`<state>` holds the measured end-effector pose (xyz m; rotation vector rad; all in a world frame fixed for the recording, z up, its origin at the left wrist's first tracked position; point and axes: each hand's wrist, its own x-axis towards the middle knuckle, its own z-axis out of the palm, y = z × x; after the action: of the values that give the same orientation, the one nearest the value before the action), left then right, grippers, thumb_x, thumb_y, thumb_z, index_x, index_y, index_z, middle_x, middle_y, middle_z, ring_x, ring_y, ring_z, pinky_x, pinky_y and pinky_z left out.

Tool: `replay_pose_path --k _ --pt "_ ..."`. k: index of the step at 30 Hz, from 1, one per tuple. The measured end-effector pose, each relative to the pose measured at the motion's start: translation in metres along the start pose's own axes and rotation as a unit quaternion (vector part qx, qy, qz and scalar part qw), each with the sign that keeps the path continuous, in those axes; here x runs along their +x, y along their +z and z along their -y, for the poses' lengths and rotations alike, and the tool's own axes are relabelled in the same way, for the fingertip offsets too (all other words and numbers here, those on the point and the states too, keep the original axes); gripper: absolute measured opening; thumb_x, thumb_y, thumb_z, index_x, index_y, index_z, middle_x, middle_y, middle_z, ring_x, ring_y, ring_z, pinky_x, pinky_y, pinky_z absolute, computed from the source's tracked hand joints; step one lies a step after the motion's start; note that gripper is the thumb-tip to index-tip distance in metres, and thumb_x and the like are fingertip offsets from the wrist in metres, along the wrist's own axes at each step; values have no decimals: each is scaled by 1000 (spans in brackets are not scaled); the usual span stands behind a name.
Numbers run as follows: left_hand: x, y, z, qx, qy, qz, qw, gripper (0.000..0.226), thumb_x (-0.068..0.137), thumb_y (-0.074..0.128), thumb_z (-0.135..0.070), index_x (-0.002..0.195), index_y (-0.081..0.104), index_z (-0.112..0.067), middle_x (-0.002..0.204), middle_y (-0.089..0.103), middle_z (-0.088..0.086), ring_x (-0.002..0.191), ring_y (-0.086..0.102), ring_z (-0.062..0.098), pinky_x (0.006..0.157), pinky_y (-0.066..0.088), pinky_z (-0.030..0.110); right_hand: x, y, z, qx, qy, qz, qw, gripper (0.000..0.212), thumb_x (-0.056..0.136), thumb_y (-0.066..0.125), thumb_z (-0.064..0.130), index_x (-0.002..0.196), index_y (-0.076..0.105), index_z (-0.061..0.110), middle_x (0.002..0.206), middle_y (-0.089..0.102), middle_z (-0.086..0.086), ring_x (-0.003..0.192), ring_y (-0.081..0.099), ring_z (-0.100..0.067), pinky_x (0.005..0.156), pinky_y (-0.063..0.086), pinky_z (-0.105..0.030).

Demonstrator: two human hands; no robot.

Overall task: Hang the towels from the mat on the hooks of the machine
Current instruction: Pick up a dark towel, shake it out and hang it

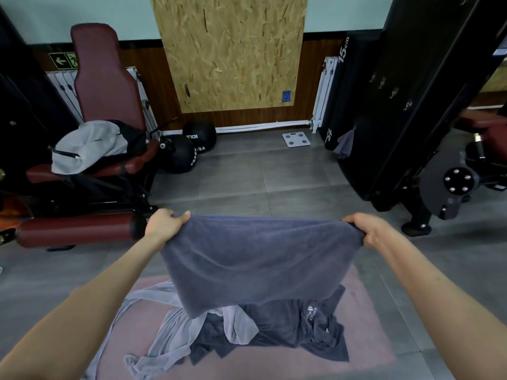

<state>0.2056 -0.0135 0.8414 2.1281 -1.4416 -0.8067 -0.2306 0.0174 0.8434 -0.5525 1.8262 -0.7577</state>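
- A person holds a dark blue-grey towel [258, 259] stretched between both hands, above a pink mat [367, 333] on the grey tiled floor [274, 171] of a gym.
- The left hand [164, 224] pinches one upper corner of the towel, fingers curled over the hem and thumb on top; the right hand [366, 229] bunches the opposite corner in a closed fist.
- Each grip is pressed together on cloth, neither one spread.
- Held apart at the corners, the towel hangs as a flat sheet, probably to shake it open and find an edge that can go over a hook.
- The cloth looks thick and soft, of plain terry, with no mark visible on the side shown; its lower edge sags just above the pile below.
- More laundry lies on the mat: a pale grey towel [164, 333] trailing to the left and a dark garment or towel with a white logo [312, 325] crumpled beside it.
- A row of small metal hooks [389, 90] runs down the black machine [411, 105] at right, well apart from the hands; all visible hooks look bare.
- Another dark cloth [346, 144] hangs low on that machine; how it is fixed cannot be told.
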Motion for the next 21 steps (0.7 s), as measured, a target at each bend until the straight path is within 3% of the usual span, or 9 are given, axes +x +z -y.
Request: replay_pose_path --k 2,4,6,9,12,15,18,21 --pt "1 7 -1 -45 -45 64 996 50 81 67 -47 68 65 2 75 68 14 76 66 30 76 52 39 8 3 1 -27 22 -13 999 17 83 57 3 66 57 2 59 62 -12 47 58 -23 46 48 -27" --pt "-1 0 3 -118 -111 222 961 56 80 64 -52 91 71 2 92 72 17 88 69 29 85 54 39 12 -5 0 -46 61 22 997 27 85 51 2 59 56 1 45 60 -11 35 57 -20 34 45 -22" --pt "-4 -13 12 -160 -125 347 916 65 71 66 -55 102 68 3 103 70 19 94 68 27 82 54 35 18 -17 -4 -52 92 73 992 36 88 48 4 55 62 -5 49 63 -15 38 61 -22 34 48 -26" --pt "3 -20 27 -181 -96 415 886 77 45 87 -54 94 71 3 94 70 20 82 68 23 68 54 26 33 -23 -10 -48 121 113 985 37 90 50 7 61 67 -6 60 68 -18 47 65 -26 41 54 -31" --pt "13 -6 24 -109 -87 364 921 69 52 87 -47 94 70 6 95 70 20 85 65 25 76 50 30 41 -4 -12 -28 118 95 988 38 91 46 4 59 66 -3 52 65 -12 40 62 -20 34 48 -24" --pt "16 28 15 -18 -98 197 975 37 76 75 -33 80 71 4 79 68 13 75 60 24 70 48 34 45 28 -16 40 102 51 993 27 94 41 0 68 50 1 36 56 -6 28 53 -13 27 39 -19" --pt "6 58 7 100 -126 88 983 39 85 61 -35 72 64 2 73 60 13 71 55 27 64 41 32 49 62 -25 150 101 24 983 32 95 35 -1 64 43 5 29 48 -3 23 47 -11 25 37 -17" --pt "1 91 16 -78 -208 45 974 40 86 61 -27 100 63 11 98 64 20 93 62 33 79 50 38 39 92 -35 265 112 -11 958 32 94 38 -1 65 42 9 28 46 -2 22 44 -10 26 36 -15"
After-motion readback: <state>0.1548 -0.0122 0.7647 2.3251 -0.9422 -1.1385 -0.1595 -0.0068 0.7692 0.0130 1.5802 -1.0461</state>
